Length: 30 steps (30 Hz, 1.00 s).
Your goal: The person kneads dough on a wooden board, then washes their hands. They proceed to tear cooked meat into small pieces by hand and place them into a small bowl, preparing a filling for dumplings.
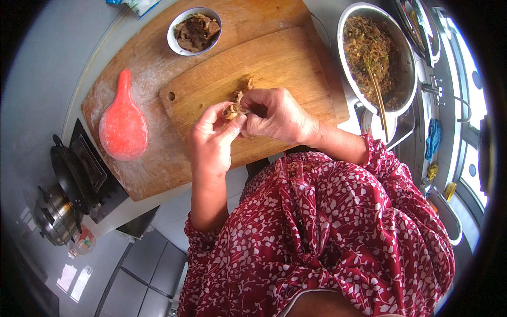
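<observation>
Over a wooden cutting board (pixel 293 71), my left hand (pixel 216 132) pinches a small brown piece of food (pixel 231 112), perhaps meat or bone. My right hand (pixel 277 115) meets it from the right, its fingers curled at the same piece; their tips are partly hidden. More brown scraps (pixel 242 89) lie on the board just beyond my hands. The cutting board rests on a larger floured wooden board (pixel 158 174). A white bowl (pixel 170 36) of sliced brown meat (pixel 197 31) stands on the large board at the far side.
A red floury ladle-shaped scoop (pixel 123 126) lies at the left. At the right stands a steel basin (pixel 412 79) of chopped filling (pixel 368 55), with chopsticks (pixel 378 99) leaning in it. A black pan (pixel 69 174) and a steel pot (pixel 57 218) are at the lower left. A sink tap (pixel 447 93) is farther right.
</observation>
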Available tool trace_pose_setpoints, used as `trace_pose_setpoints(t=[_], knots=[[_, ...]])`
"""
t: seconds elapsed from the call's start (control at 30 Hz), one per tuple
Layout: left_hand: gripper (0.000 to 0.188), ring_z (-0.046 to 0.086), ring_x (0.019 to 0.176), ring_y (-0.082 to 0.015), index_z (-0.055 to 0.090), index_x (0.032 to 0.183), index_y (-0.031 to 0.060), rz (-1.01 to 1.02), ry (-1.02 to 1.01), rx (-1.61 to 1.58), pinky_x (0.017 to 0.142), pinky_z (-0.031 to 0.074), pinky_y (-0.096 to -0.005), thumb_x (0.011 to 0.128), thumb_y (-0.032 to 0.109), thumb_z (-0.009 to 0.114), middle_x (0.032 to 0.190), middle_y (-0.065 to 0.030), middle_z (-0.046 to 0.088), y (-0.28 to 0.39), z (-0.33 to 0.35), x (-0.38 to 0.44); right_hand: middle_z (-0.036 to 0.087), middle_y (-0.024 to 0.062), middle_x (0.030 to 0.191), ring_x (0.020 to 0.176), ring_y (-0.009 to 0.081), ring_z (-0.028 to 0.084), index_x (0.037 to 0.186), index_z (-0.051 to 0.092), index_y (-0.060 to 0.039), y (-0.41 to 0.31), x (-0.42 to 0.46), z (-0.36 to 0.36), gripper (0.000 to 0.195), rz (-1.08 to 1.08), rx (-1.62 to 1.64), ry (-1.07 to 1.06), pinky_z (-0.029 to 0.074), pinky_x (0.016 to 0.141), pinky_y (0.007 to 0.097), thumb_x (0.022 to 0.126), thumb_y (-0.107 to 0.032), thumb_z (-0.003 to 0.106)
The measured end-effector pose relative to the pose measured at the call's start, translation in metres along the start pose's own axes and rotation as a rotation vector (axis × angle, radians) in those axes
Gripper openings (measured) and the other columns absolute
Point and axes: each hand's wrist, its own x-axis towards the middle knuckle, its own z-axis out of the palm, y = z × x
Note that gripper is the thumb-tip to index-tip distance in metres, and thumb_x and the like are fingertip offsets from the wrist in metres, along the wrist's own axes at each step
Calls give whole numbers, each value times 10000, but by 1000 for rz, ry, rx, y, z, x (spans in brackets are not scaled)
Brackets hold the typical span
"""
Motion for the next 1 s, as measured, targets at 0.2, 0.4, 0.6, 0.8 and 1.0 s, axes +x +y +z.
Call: trace_pose_setpoints(t=[0.2, 0.4, 0.6, 0.8, 1.0], knots=[[248, 609, 792, -122, 589, 1093, -25, -136, -96, -75, 673, 529, -259, 853, 13, 634, 946, -61, 637, 5, -6, 7, 629, 34, 755, 607, 72, 560, 950, 596, 13, 9, 0, -7, 158, 256, 461, -164, 439, 489, 204, 833, -78, 650], [209, 611, 769, -122, 596, 1064, -10, -195, -204, -220, 659, 530, -261, 859, 27, 620, 930, -60, 641, 7, -13, 16, 614, 42, 800, 628, 100, 553, 966, 619, 13, 22, 1, -10, 229, 266, 688, -176, 448, 503, 227, 828, -161, 674], [246, 613, 756, -141, 554, 1043, -24, -148, -169, -150, 645, 541, -275, 819, -28, 655, 920, -88, 625, 11, -9, 11, 628, 68, 846, 748, 125, 585, 1021, 624, 30, 18, 4, -27, 269, 249, 534, -291, 492, 612, 260, 851, -171, 680], [305, 596, 716, -130, 512, 974, -15, -65, -115, 78, 630, 531, -257, 750, -81, 708, 825, -73, 582, 16, 0, 2, 636, -11, 873, 791, 59, 559, 1014, 634, 3, 10, 7, -27, 190, 45, 203, -237, 463, 712, 220, 866, -106, 680], [292, 593, 708, -128, 533, 952, -17, -72, -177, 71, 631, 518, -253, 736, -81, 718, 812, -66, 585, 16, -4, 5, 579, -39, 764, 716, 41, 499, 913, 625, -1, 2, 4, -22, 84, -34, 59, -169, 427, 621, 208, 839, -37, 607]])
